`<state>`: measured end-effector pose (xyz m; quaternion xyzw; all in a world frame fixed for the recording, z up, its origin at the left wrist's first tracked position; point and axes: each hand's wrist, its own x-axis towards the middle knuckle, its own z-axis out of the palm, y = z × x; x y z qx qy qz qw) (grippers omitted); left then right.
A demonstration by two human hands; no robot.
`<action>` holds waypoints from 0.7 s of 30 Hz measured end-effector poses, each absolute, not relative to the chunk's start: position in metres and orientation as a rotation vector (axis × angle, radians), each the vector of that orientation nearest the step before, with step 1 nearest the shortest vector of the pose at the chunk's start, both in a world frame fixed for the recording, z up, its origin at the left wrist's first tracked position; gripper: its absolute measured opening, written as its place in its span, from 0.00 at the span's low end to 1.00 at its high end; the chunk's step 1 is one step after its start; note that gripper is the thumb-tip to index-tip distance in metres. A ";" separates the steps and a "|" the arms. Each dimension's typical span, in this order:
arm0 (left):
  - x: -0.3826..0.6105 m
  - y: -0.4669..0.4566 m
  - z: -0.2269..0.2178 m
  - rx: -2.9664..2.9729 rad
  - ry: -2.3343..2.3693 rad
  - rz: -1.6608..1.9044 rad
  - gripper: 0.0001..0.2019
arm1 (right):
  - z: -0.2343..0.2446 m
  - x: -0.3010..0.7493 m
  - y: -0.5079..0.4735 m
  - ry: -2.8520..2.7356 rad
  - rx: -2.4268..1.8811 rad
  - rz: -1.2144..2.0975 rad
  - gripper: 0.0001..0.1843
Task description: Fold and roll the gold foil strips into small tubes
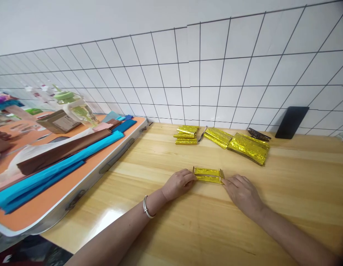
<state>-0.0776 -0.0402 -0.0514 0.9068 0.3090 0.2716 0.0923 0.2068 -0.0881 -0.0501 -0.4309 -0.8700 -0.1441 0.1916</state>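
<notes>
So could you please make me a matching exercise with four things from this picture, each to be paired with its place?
Things:
1. folded gold foil strip
2. black phone
3. blue paper roll
4. green-lidded bottle

Places:
a. leaning on the tiled wall
b. lying along the orange table
c. between left hand and right hand
d. standing at the orange table's far end

Pairs: 1-c, 2-a, 3-b, 4-d

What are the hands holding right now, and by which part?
A folded gold foil paper strip, flat on the wooden table: left hand pinches its left end, right hand its right end.
</notes>
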 end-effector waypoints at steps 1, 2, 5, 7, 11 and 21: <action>-0.078 -0.040 -0.052 2.688 0.917 0.809 0.09 | -0.050 0.206 -0.088 -2.439 -1.215 -0.391 0.10; -0.078 -0.040 -0.052 2.684 0.919 0.808 0.10 | -0.050 0.205 -0.088 -2.438 -1.222 -0.376 0.10; -0.078 -0.040 -0.052 2.677 0.927 0.793 0.10 | -0.049 0.204 -0.087 -2.440 -1.249 -0.333 0.10; -0.078 -0.042 -0.051 2.685 0.910 0.763 0.10 | -0.049 0.203 -0.087 -2.434 -1.254 -0.303 0.10; -0.079 -0.047 -0.046 2.706 0.872 0.699 0.09 | -0.048 0.204 -0.086 -2.393 -1.210 -0.246 0.12; -0.079 -0.047 -0.043 2.707 0.970 0.731 0.09 | -0.051 0.209 -0.082 -2.294 -1.178 -0.072 0.12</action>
